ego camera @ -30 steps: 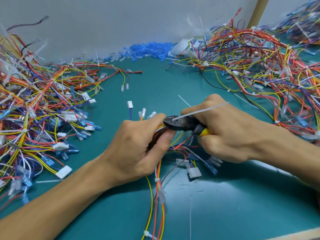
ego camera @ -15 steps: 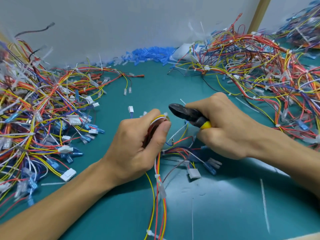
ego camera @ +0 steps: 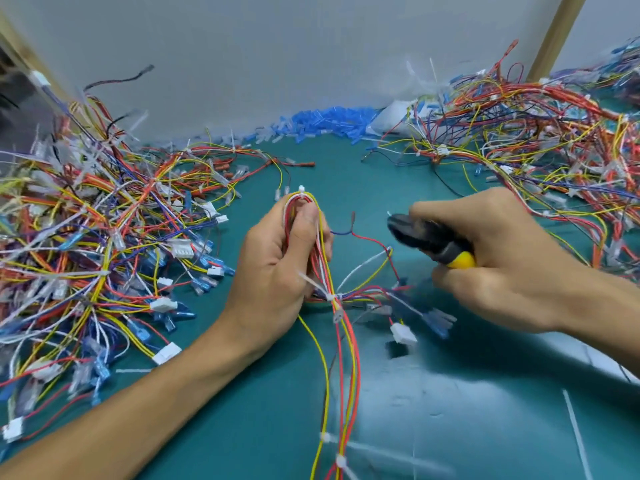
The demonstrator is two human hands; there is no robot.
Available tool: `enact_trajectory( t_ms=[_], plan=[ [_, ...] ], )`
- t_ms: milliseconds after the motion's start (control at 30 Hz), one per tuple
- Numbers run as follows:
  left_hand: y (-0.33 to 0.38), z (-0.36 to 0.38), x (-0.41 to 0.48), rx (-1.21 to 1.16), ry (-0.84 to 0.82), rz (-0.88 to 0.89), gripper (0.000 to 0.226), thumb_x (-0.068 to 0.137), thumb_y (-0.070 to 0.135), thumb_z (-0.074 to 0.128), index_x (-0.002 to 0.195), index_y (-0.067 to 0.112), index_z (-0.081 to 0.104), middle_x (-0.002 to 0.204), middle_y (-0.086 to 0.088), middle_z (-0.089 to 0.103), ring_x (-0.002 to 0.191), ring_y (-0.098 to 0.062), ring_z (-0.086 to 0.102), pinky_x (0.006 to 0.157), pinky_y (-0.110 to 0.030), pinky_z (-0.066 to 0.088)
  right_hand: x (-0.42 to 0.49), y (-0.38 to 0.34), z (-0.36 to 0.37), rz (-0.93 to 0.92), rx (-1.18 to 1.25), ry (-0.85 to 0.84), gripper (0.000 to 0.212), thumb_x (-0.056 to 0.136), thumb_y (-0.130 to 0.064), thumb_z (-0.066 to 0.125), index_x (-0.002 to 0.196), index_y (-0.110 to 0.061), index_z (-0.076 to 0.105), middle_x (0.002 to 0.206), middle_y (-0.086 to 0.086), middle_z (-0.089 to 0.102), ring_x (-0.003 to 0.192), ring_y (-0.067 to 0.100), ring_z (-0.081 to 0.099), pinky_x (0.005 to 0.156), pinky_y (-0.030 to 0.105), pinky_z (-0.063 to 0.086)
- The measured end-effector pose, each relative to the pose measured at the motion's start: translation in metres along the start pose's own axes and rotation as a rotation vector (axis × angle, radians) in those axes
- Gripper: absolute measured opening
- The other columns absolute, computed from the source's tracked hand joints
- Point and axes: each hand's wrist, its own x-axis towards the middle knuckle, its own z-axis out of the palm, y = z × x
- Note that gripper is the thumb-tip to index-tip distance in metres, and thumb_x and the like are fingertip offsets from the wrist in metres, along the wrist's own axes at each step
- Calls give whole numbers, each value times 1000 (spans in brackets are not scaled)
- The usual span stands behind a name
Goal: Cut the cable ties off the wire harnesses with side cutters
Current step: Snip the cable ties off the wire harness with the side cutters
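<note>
My left hand (ego camera: 273, 268) grips a wire harness (ego camera: 320, 258) of red, yellow and white wires, bent into a loop over the thumb. A white cable tie (ego camera: 301, 189) sits at the loop's top; another white tie (ego camera: 329, 296) binds the wires below my palm. More ties (ego camera: 341, 461) show on the strands trailing toward me. My right hand (ego camera: 498, 265) holds the side cutters (ego camera: 429, 242), black jaws pointing left, yellow handle in the fist. The jaws hang to the right of the loop, apart from it. Whether the jaws are parted is blurred.
A big tangle of harnesses (ego camera: 86, 244) covers the left of the teal mat (ego camera: 433, 410). Another heap (ego camera: 540, 140) fills the back right. Blue terminal sleeves (ego camera: 329, 121) lie along the grey wall. A cut tie strip (ego camera: 576, 434) lies at lower right.
My left hand turned the harness upright, raising its loop with a tie on top. The cutters drew away to the right. A cut tie fell onto the mat at lower right.
</note>
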Motion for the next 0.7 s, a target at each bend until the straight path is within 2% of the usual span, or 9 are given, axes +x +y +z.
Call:
enact_trajectory(
  t_ms=[133,200,267,333,400,467,533,633,700],
  plan=[
    [1,0,3,-52,90,-63,19,106,29,43,99,12,50,82,3,61,51,-15,52,48,-29,50,-5,-4,3,-76,-27,-127,32,60,-2,56,86,-21,57,65,-4,38,64,18,32,54,29,36],
    [-1,-2,6,-56,133,-66,19,106,28,43,102,10,48,87,-2,61,58,-13,57,55,-29,53,-9,-6,3,-106,22,-193,62,59,1,59,115,-24,66,68,-9,42,62,10,38,57,23,38],
    [-2,-3,8,16,186,-45,22,107,28,43,101,8,49,90,-14,60,67,-18,61,66,-32,55,-12,-7,4,-178,47,-260,89,57,5,61,138,-30,62,74,-16,42,65,3,41,60,18,37],
    [-1,-4,8,60,214,-42,24,107,31,45,103,8,50,97,-23,59,81,-36,62,78,-52,55,-13,-12,8,-235,34,-322,94,56,3,60,144,-31,60,87,-25,45,73,-4,43,67,15,40],
    [0,-4,9,46,221,-56,20,108,30,48,102,11,52,100,-26,58,86,-43,62,83,-64,54,-13,-18,12,-234,-28,-354,83,58,-3,61,137,-30,64,95,-22,48,79,-1,43,70,22,46],
    [1,-6,9,-2,225,-68,14,110,23,49,100,16,54,91,-19,60,76,-32,67,74,-52,61,-12,-20,14,-210,-122,-341,68,59,-7,63,124,-27,68,99,-15,55,80,8,47,69,30,48],
    [-1,-9,10,4,216,-66,14,111,19,47,102,17,57,82,-4,57,63,-20,69,60,-33,58,-9,-15,14,-167,-153,-276,53,59,-6,63,109,-24,72,94,-13,61,78,9,51,69,27,46],
    [-3,-11,12,72,218,-83,11,106,24,48,105,22,59,83,7,52,55,-20,66,54,-28,48,-7,-8,9,12,-17,-51,34,58,-5,56,84,-16,74,70,-7,61,63,12,49,59,32,46],
    [-1,-13,14,119,228,-93,8,101,28,53,103,33,59,85,10,55,54,-21,64,52,-27,44,-7,-3,2,132,165,96,36,60,-3,53,80,-19,79,58,-9,55,53,9,42,50,27,38]
  ],
)
